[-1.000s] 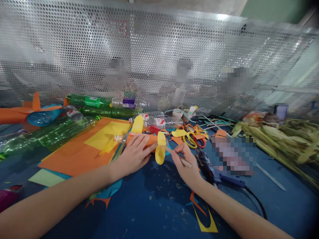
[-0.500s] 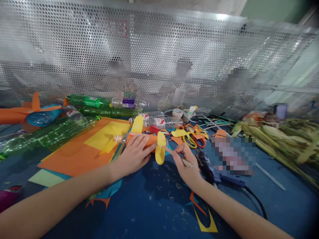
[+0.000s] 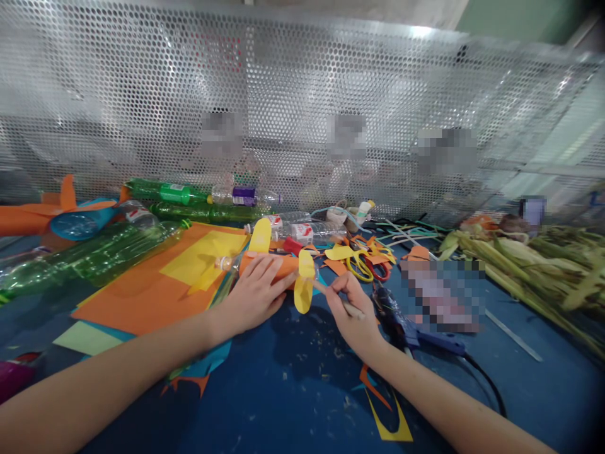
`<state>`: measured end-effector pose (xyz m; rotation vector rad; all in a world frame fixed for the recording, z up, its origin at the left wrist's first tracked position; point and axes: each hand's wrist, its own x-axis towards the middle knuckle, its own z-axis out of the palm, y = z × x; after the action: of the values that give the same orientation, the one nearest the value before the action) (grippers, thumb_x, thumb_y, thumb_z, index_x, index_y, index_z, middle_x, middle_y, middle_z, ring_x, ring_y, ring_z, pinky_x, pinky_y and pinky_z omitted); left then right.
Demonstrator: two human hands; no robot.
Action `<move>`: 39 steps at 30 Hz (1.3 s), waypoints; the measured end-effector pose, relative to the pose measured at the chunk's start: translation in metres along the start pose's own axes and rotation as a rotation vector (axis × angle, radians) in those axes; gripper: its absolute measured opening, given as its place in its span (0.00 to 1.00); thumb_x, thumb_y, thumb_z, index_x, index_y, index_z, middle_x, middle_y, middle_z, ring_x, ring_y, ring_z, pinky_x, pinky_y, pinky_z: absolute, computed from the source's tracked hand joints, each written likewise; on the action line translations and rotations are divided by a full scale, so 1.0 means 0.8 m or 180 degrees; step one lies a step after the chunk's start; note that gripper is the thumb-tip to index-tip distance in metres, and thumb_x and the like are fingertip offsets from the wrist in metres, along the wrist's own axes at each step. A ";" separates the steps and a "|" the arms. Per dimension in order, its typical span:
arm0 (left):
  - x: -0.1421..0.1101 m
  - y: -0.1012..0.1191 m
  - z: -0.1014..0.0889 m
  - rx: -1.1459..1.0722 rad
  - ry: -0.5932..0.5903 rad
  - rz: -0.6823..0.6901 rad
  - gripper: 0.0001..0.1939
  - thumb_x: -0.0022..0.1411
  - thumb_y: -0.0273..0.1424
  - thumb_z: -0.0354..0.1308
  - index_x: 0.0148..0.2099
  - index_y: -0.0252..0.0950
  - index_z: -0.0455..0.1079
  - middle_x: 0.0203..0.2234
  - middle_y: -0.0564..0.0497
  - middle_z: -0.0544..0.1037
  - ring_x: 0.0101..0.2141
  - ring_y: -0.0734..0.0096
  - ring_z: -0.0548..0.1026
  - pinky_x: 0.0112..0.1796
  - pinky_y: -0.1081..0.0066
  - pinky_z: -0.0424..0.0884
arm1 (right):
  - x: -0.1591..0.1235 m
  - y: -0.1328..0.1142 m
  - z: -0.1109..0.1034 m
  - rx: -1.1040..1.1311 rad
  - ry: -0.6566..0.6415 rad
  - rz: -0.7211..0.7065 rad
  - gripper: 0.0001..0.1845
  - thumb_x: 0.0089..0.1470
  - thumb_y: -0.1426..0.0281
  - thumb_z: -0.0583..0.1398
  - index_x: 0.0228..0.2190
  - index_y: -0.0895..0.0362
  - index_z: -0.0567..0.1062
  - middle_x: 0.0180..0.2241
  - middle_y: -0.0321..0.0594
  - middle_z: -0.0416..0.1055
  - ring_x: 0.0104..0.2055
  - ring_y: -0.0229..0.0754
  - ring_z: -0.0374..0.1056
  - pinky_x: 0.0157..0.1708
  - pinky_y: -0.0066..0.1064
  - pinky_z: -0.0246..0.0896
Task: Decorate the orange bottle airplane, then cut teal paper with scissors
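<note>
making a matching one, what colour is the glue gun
The glue gun is blue, best seen in the head view.

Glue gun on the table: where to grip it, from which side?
Probably by the handle, from above and the person's right: it is a slim bar jutting that way, with the cord leaving its end. The right hand crowds the other side, and the nozzle can't be made out.
</note>
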<state>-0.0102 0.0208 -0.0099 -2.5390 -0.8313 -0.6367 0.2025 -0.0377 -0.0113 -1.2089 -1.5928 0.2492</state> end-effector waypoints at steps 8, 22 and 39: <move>-0.001 -0.001 0.000 0.0077 -0.0049 0.0048 0.22 0.64 0.35 0.48 0.60 0.42 0.58 0.55 0.41 0.61 0.56 0.50 0.58 0.55 0.51 0.55 | 0.000 0.001 0.001 -0.0054 0.0062 -0.0026 0.09 0.52 0.76 0.54 0.25 0.54 0.59 0.24 0.31 0.56 0.26 0.36 0.56 0.27 0.28 0.53; 0.000 -0.001 0.001 0.0020 -0.0043 0.0033 0.21 0.65 0.35 0.48 0.59 0.42 0.59 0.55 0.42 0.61 0.56 0.51 0.58 0.55 0.51 0.55 | -0.001 0.002 0.000 -0.0057 0.0055 -0.0044 0.09 0.51 0.76 0.54 0.24 0.54 0.58 0.23 0.31 0.57 0.26 0.36 0.56 0.28 0.28 0.54; -0.001 0.000 0.001 -0.0003 -0.0032 0.0023 0.22 0.64 0.34 0.49 0.59 0.41 0.59 0.55 0.41 0.61 0.56 0.50 0.58 0.55 0.51 0.55 | -0.001 0.002 0.000 -0.0137 0.0058 -0.0013 0.08 0.52 0.75 0.54 0.26 0.53 0.58 0.24 0.32 0.57 0.26 0.36 0.57 0.27 0.29 0.54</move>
<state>-0.0104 0.0213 -0.0110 -2.5470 -0.8252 -0.6229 0.2034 -0.0379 -0.0128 -1.2373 -1.5918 0.2016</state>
